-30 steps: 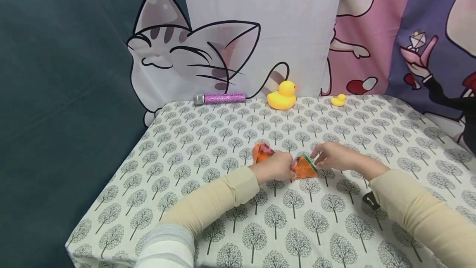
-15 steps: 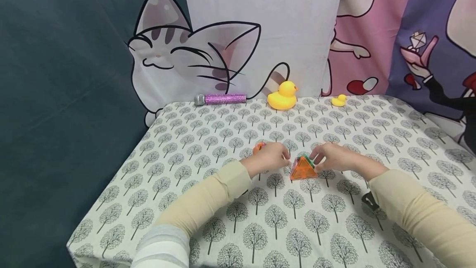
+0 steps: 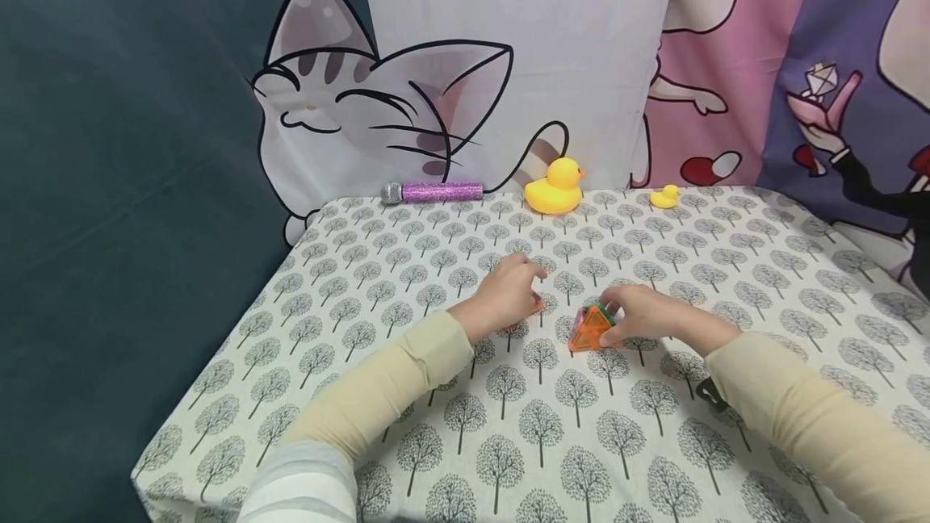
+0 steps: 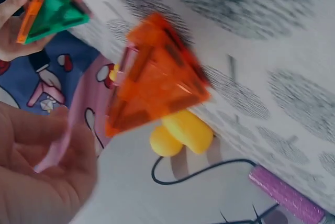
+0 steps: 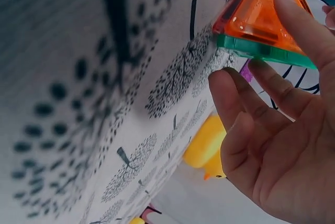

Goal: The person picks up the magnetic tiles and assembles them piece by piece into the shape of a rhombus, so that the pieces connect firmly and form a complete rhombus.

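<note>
My right hand [image 3: 643,315] pinches a small pyramid of see-through magnetic tiles [image 3: 592,328], thumb on an orange face and fingers against the green one [image 5: 267,52]. That pyramid stands on the tree-print tablecloth, right of the middle. To its left, my left hand [image 3: 501,293] is beside a second tile pyramid [image 4: 157,82], orange with a pink side. Most of this one is hidden behind the hand in the head view. In the left wrist view, a gap shows between the pyramid and the loosely curled fingers [image 4: 78,161], which hold nothing.
Along the table's back edge lie a glittery purple microphone [image 3: 441,192], a large yellow rubber duck [image 3: 555,190] and a small yellow duck [image 3: 664,198]. A cartoon-printed cloth backdrop [image 3: 581,63] hangs behind them. A small dark object [image 3: 710,394] shows under the right cuff.
My left hand has left the right-hand pyramid and moved left to the other one. My right hand, earlier beside its pyramid, has brought its thumb onto the front face, and the pyramid has turned slightly.
</note>
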